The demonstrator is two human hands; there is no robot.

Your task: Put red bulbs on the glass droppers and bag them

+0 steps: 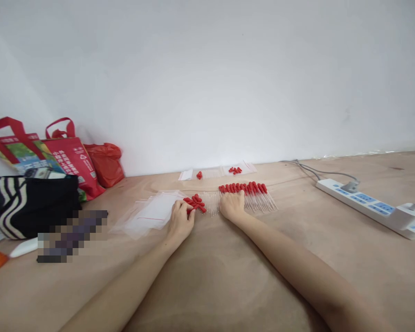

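Note:
Beside a loose pile of red rubber dropper bulbs (197, 203), my left hand (180, 220) has its thumb and forefinger closed on one bulb at the pile's near left edge. My right hand (231, 205) is curled at the left end of a row of glass droppers (259, 200) with red bulbs on their far ends. What its fingers hold, if anything, is hidden behind the hand. Between my hands lie several clear glass tubes (210, 203) side by side, without bulbs at their visible ends.
Clear plastic bags (154, 212) lie left of my left hand. Near the wall, more flat bags (212, 173) have red bulbs on them. A white power strip (363, 200) with a grey cable stands right. Shopping bags (72, 161) and a black bag (38, 203) crowd the left.

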